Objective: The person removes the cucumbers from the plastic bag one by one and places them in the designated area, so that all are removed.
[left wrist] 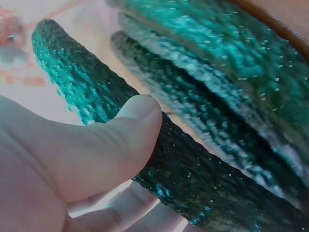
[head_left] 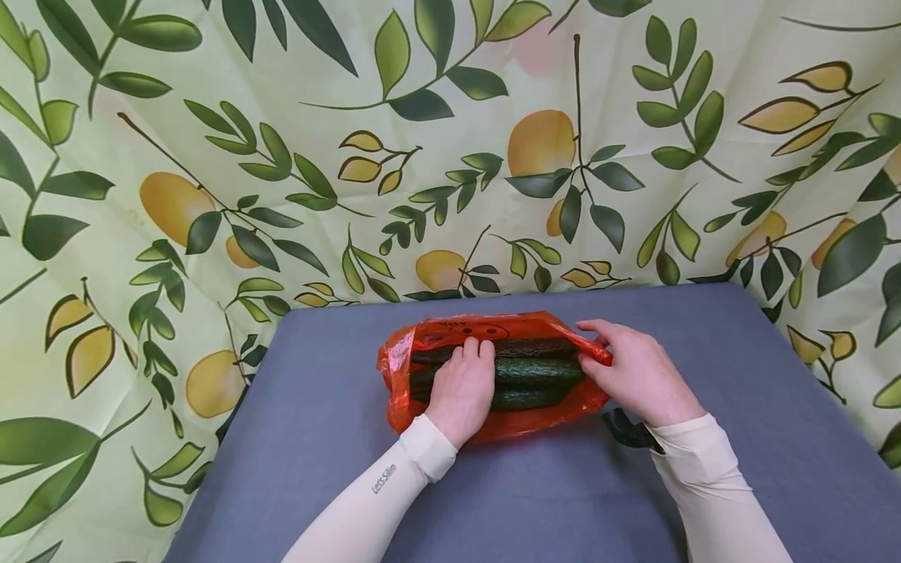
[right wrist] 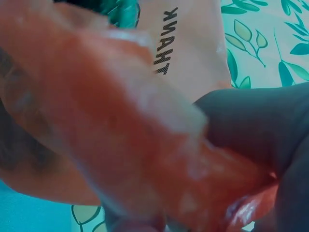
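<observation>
A red plastic bag (head_left: 556, 421) lies on its side on the table with its mouth spread wide, showing several long green cucumbers (head_left: 538, 372) side by side. My left hand (head_left: 463, 395) reaches into it. In the left wrist view that hand grips one bumpy dark cucumber (left wrist: 207, 179), thumb on top and fingers underneath. Other cucumbers (left wrist: 193, 96) lie right beside the held one. At the bag's right end my right hand (head_left: 644, 374) pinches the edge of the mouth. Bunched red plastic (right wrist: 125, 121) fills much of the right wrist view.
A grey-blue table (head_left: 338, 469) extends around the bag. Behind and beside it hangs a pale cloth (head_left: 450, 211) printed with leaves and orange fruit. A black curved object (head_left: 629, 430) sits under my right wrist.
</observation>
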`<state>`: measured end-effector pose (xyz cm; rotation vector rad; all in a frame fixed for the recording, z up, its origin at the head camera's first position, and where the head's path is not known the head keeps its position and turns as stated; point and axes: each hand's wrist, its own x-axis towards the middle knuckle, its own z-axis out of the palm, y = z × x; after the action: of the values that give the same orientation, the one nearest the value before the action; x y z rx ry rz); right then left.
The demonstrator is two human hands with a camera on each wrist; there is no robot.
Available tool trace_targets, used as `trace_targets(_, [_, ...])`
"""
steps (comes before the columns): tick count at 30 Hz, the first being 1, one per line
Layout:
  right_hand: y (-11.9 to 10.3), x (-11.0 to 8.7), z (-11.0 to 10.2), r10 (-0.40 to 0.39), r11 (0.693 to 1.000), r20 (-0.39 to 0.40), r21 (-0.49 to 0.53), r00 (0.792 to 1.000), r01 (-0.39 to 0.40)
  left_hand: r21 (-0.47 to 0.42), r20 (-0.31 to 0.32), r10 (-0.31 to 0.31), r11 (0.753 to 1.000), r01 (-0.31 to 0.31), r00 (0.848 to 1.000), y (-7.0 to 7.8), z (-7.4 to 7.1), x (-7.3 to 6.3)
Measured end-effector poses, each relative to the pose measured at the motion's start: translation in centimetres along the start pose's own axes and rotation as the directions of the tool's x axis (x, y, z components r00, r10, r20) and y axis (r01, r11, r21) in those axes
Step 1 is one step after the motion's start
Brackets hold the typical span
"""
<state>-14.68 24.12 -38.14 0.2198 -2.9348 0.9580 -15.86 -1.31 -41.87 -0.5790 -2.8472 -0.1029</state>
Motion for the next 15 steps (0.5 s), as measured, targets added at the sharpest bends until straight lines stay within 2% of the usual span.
trace_targets(8, [0.4, -0.1, -0.3, 0.006, 1.000, 0.017, 0.015, 1.000, -0.006, 0.041, -0.092, 0.103, 0.994, -0.099, 0.990, 0.2, -2.2, -1.6])
trace_targets(15, [0.5, 0.0, -0.5, 0.009, 1.000, 0.052, 0.008, 0.999, -0.010, 0.049, -0.095, 0.171, 0.985, -0.167, 0.981, 0.4, -3.8, -2.9])
